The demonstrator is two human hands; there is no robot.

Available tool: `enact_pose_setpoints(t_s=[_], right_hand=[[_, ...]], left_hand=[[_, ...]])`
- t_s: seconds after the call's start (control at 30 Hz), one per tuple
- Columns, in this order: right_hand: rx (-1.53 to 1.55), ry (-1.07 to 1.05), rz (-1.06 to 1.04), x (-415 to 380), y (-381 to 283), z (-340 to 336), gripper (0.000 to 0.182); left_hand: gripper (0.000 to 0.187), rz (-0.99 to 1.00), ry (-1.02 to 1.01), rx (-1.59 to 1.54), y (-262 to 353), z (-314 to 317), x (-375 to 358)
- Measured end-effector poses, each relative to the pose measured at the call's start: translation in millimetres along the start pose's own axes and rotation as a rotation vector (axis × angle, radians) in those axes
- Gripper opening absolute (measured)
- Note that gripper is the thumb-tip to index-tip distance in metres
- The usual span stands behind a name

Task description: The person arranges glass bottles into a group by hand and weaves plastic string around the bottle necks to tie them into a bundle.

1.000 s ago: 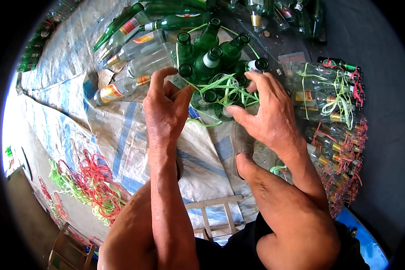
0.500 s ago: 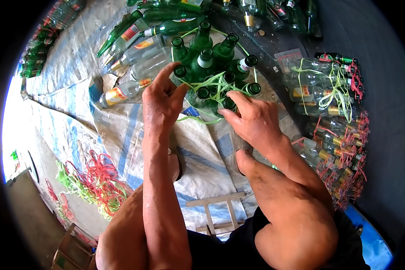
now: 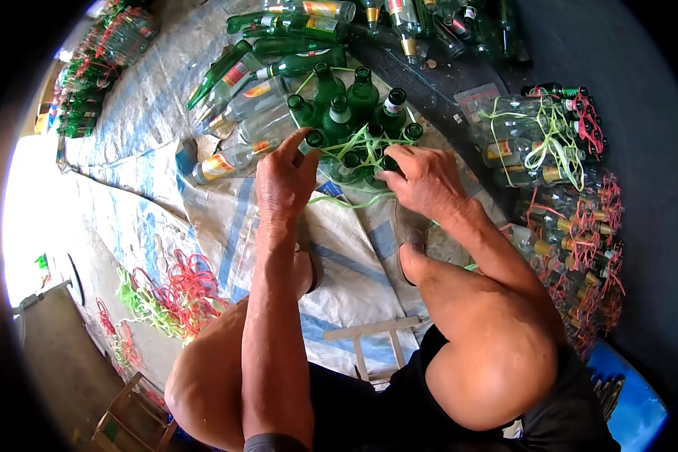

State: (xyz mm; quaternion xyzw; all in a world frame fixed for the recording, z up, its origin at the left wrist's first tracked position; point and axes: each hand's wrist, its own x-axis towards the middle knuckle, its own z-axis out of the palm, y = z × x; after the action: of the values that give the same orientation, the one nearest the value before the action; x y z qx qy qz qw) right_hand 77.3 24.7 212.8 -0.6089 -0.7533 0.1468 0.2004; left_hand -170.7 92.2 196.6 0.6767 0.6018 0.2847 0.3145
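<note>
Several green bottles (image 3: 339,113) stand upright in a cluster at the upper middle. Light green plastic strips (image 3: 363,143) run over and between the necks on the near side, and a loop lies around the group. My left hand (image 3: 288,172) is at the cluster's left edge, thumb and forefinger curled round a bottle neck (image 3: 313,138). At the near right side, my right hand (image 3: 422,177) has its thumb and forefinger closed beside a bottle mouth, on the green strip.
Loose bottles (image 3: 233,162) lie left of and behind the cluster. Tied bottle bundles (image 3: 539,143) are on the right, others (image 3: 90,83) at upper left. Red and green strips (image 3: 177,294) are heaped at lower left. A wooden frame (image 3: 373,328) is between my legs.
The view has shifted, so most of the scene sits a little differently. My right hand has closed in on a bottle neck; my left hand stays at the cluster's left edge.
</note>
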Motion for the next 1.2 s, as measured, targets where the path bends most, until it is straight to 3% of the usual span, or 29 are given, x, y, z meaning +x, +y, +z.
enact_pose_setpoints(t_s=[0.3, 0.33, 0.5, 0.6, 0.63, 0.77, 0.9, 1.03, 1.13, 1.2], right_hand=[[-0.088, -0.141, -0.069, 10, 24, -33, 0.034], [-0.065, -0.09, -0.107, 10, 33, -31, 0.025], [-0.102, -0.139, -0.082, 13, 47, -41, 0.026], [-0.075, -0.035, -0.126, 10, 43, -41, 0.028], [-0.115, -0.061, -0.059, 6, 37, -43, 0.035], [-0.026, 0.198, -0.086, 11, -2, -47, 0.051], [-0.071, 0.211, -0.153, 24, -18, -25, 0.067], [-0.051, 0.181, -0.091, 26, -12, -1, 0.06], [-0.01, 0.215, -0.08, 26, -11, 7, 0.057], [0.008, 0.274, -0.128, 27, -10, 11, 0.049]], left_hand=[[0.039, -0.031, 0.018, 0.029, 18, 12, -19], [0.039, -0.023, 0.026, 0.048, 20, 16, -22], [0.039, -0.023, 0.048, 0.076, 30, 29, -35], [0.04, -0.029, 0.044, 0.071, 30, 29, -35], [0.04, -0.028, 0.045, 0.073, 30, 28, -34], [0.04, 0.008, -0.009, 0.206, 34, 21, -30], [0.034, 0.083, -0.086, 0.324, 42, 12, -22], [0.021, 0.14, -0.184, 0.497, 55, 2, -11], [0.026, 0.193, -0.294, 0.608, 60, -5, 2], [0.018, 0.337, -0.347, 0.66, 59, -9, 10]])
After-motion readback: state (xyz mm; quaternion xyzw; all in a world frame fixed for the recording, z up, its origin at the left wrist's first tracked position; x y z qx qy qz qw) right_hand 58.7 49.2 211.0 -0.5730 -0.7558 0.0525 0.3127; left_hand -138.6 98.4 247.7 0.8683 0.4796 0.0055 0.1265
